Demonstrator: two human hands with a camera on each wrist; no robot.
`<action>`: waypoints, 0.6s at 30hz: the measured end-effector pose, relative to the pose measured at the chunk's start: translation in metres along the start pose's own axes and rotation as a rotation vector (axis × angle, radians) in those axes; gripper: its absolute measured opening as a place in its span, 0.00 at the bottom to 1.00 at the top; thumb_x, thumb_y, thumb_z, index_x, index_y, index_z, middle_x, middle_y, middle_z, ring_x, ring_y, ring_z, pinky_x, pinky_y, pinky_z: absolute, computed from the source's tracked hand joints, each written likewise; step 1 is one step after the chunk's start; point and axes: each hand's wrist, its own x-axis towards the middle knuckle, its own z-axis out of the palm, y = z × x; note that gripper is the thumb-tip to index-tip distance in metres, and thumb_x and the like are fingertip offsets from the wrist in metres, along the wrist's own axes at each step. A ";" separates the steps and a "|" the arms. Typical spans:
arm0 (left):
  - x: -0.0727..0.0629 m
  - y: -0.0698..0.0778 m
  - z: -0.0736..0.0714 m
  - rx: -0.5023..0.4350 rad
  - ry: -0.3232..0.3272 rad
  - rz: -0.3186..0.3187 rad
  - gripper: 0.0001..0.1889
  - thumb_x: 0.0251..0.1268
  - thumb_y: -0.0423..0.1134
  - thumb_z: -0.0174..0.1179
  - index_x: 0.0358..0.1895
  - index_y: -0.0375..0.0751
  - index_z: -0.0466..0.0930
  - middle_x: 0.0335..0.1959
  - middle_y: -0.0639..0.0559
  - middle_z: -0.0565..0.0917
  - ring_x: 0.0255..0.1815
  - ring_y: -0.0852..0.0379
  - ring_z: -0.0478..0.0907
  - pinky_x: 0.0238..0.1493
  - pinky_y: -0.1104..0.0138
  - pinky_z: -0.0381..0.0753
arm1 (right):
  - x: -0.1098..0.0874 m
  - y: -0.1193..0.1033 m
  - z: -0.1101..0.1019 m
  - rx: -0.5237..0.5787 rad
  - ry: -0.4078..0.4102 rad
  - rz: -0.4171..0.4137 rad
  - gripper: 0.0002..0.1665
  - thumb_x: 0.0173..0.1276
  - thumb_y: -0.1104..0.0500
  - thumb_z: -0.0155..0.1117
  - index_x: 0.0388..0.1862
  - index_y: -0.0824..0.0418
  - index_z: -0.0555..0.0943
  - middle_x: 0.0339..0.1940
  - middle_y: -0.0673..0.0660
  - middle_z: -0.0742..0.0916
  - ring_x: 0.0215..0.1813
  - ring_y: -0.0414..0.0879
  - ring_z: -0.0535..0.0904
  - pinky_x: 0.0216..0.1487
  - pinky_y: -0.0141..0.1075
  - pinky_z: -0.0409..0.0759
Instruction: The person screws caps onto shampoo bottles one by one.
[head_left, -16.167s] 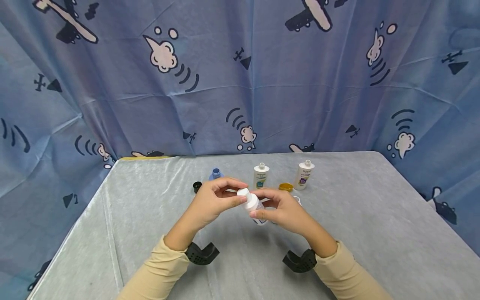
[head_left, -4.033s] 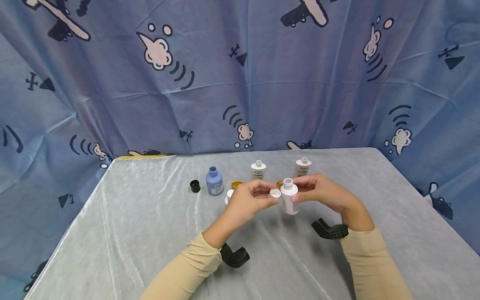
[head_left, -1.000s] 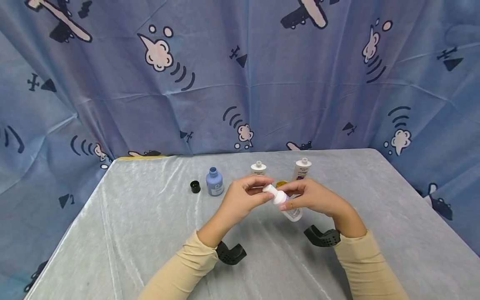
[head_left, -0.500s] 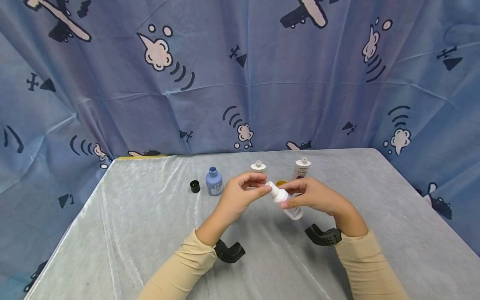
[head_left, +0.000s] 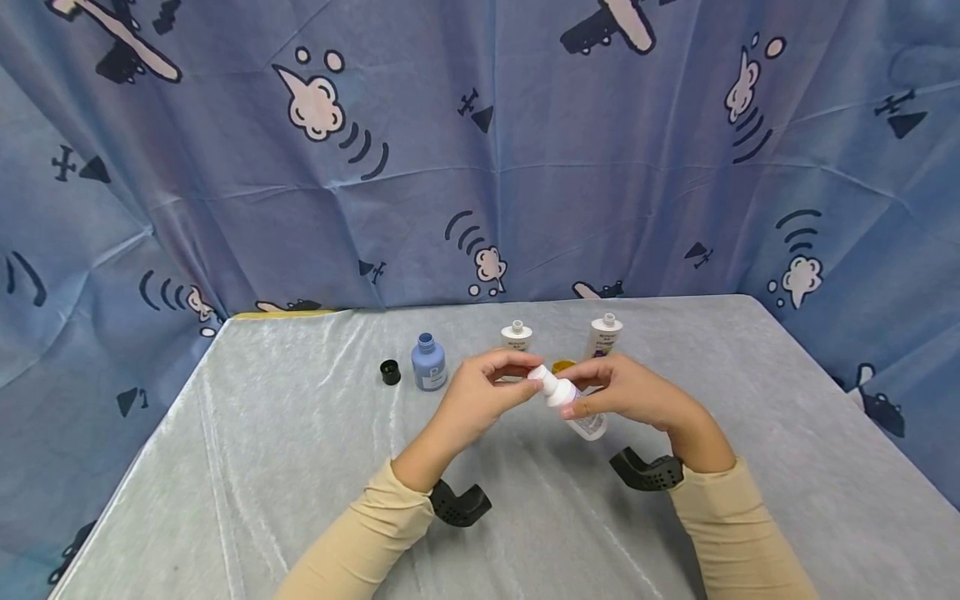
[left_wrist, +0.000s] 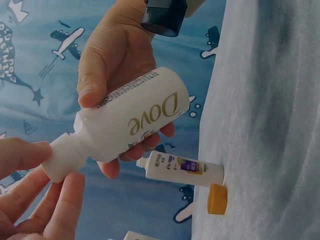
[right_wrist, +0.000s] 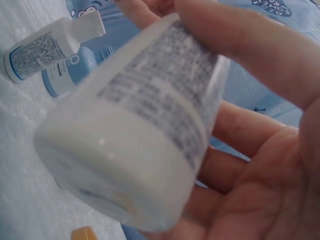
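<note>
A white Dove bottle is tilted above the table, its neck pointing up and toward the left hand. The right hand grips its body, with the thumb on one side and the fingers on the other. A white cap sits on the bottle's neck. The left hand pinches this cap between thumb and fingertips. Whether the cap is fully tightened cannot be seen. Small print and the rounded base of the bottle fill much of the right wrist view.
Behind the hands stand an uncapped blue bottle and two uncapped white bottles, one centre and one right. A black cap and an amber cap lie on the table. A capped white bottle shows in the right wrist view.
Four seconds ago the cap was held beside the bottle's open neck; now it is on the neck and the bottle is tilted. Lately the left fingers have shifted slightly on the cap.
</note>
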 end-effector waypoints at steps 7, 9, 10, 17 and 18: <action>-0.001 0.000 0.000 -0.059 -0.064 0.039 0.17 0.63 0.28 0.64 0.56 0.29 0.81 0.56 0.36 0.83 0.51 0.50 0.85 0.52 0.67 0.85 | -0.001 -0.001 0.000 0.010 -0.005 0.000 0.34 0.61 0.55 0.75 0.61 0.72 0.78 0.48 0.58 0.88 0.45 0.41 0.84 0.49 0.38 0.82; -0.001 0.000 0.000 -0.076 -0.077 0.040 0.19 0.64 0.28 0.64 0.58 0.28 0.79 0.58 0.35 0.82 0.54 0.48 0.84 0.54 0.66 0.84 | -0.001 -0.001 0.001 0.013 -0.007 -0.005 0.34 0.61 0.55 0.75 0.61 0.72 0.78 0.48 0.57 0.88 0.45 0.41 0.84 0.48 0.38 0.82; -0.001 0.000 0.000 -0.083 -0.079 0.039 0.20 0.64 0.28 0.64 0.59 0.28 0.78 0.59 0.35 0.81 0.56 0.47 0.84 0.56 0.66 0.84 | -0.001 -0.001 0.001 0.014 -0.008 -0.004 0.34 0.61 0.54 0.75 0.61 0.72 0.78 0.48 0.57 0.88 0.45 0.41 0.84 0.49 0.38 0.82; -0.001 0.001 0.000 -0.056 0.021 -0.016 0.19 0.64 0.37 0.67 0.58 0.40 0.81 0.56 0.44 0.84 0.55 0.52 0.83 0.55 0.66 0.83 | 0.000 0.000 0.001 0.013 0.004 -0.008 0.33 0.60 0.55 0.76 0.60 0.72 0.78 0.50 0.59 0.87 0.46 0.41 0.83 0.49 0.38 0.82; -0.001 0.001 -0.001 -0.038 0.034 -0.017 0.18 0.64 0.38 0.67 0.56 0.40 0.82 0.55 0.45 0.85 0.53 0.54 0.83 0.54 0.66 0.83 | 0.000 0.000 0.001 0.014 0.005 -0.007 0.33 0.60 0.55 0.76 0.60 0.72 0.79 0.50 0.59 0.87 0.46 0.42 0.83 0.49 0.38 0.82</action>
